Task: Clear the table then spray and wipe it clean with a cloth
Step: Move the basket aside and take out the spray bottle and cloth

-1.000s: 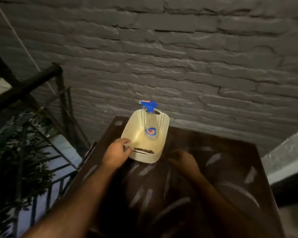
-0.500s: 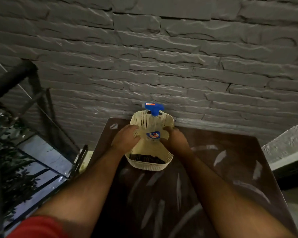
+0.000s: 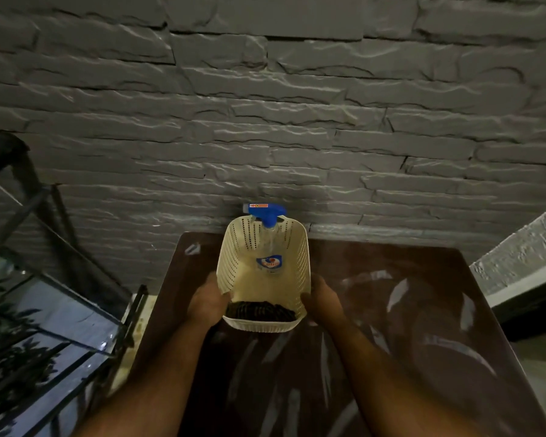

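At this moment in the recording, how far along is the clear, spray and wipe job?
Done: nothing yet that shows. The glossy dark brown table is streaked. In hand: the left hand and right hand grip the sides of the cream perforated plastic basket, which holds the clear spray bottle with a blue trigger head and a dark folded cloth; whether it is lifted is unclear. Left: moving the basket off, spraying, wiping.

Both hands, left (image 3: 207, 302) and right (image 3: 323, 299), now grip the basket (image 3: 234, 263) sides nearer its front end; earlier only the left touched it.
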A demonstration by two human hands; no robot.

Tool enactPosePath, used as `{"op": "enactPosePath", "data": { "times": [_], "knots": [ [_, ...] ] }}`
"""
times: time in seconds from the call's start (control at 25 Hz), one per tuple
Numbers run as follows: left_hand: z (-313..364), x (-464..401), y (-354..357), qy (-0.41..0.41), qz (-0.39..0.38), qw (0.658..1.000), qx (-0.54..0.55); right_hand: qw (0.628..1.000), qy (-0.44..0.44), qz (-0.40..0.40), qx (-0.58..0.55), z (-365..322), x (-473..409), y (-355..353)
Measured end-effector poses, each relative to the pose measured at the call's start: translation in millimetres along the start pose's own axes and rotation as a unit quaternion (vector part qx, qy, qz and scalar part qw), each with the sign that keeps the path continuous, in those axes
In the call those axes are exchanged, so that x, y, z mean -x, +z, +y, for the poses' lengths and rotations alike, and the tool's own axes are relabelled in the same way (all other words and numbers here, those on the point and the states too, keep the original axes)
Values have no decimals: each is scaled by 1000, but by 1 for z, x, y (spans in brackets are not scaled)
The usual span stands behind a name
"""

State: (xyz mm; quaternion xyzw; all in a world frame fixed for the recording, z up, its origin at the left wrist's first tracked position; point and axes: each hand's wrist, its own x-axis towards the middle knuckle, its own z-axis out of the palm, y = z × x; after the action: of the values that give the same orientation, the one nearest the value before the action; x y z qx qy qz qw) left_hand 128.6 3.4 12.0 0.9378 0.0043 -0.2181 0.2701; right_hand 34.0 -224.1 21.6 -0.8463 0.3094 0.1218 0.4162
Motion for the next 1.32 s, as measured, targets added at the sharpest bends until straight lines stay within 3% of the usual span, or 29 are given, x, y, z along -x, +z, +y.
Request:
{"op": "enactPosePath", "data": {
  "times": [0.24, 0.48, 1.08, 1.32],
  "knots": [
    [14, 1, 8, 24, 41, 998, -50, 996, 4, 56, -74, 5, -4, 3],
    [41, 25, 36, 82, 48, 995, 40, 989, -5, 102, -111, 32, 23, -34],
    [225, 180, 233, 142, -50, 988, 45, 973, 88, 194, -86, 251, 123, -235],
    [254, 233, 294, 138, -52, 986, 77, 977, 101, 168, -81, 311, 147, -274]
  ]
}}
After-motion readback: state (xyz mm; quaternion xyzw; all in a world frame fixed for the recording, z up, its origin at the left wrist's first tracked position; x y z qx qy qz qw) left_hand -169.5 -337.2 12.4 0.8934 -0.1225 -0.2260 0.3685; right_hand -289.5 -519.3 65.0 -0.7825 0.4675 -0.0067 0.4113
